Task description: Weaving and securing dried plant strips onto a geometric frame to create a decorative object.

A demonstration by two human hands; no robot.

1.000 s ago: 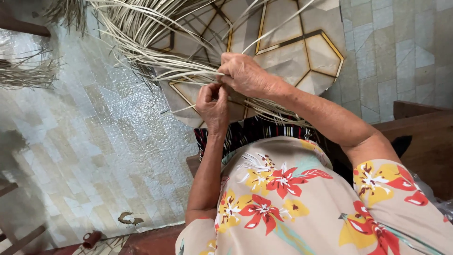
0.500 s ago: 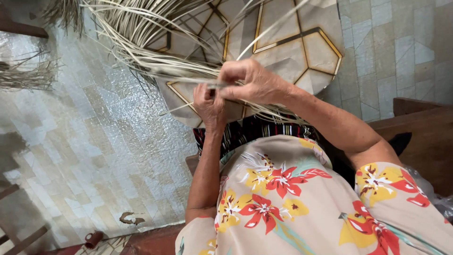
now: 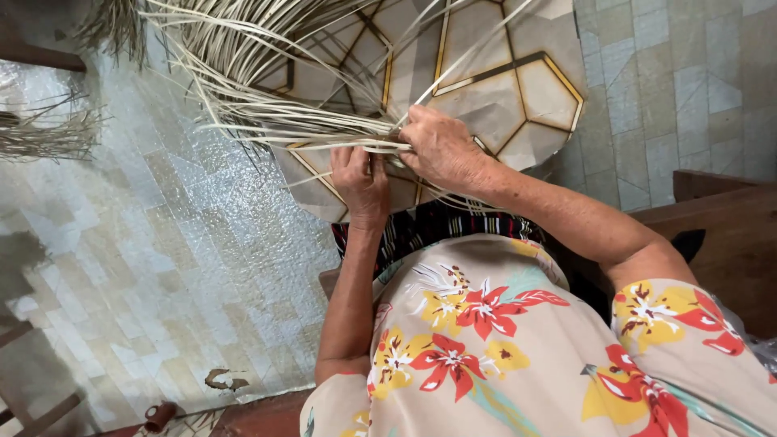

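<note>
Our left hand [image 3: 362,184] and right hand [image 3: 441,150] both pinch pale palm strips [image 3: 243,73] above the patterned tile floor [image 3: 518,89].

Pale dried palm strips [image 3: 267,89]; long, thin; fanned leftward over floor

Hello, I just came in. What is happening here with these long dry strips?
A person in a flowered shirt works a bundle of pale palm strips over their lap. The left hand pinches a few strips between its fingertips, and the right hand grips the bundle beside it. The loose ends fan out up and to the left, over a patterned tile floor. A second loose bunch of fibres lies at the left edge.
</note>
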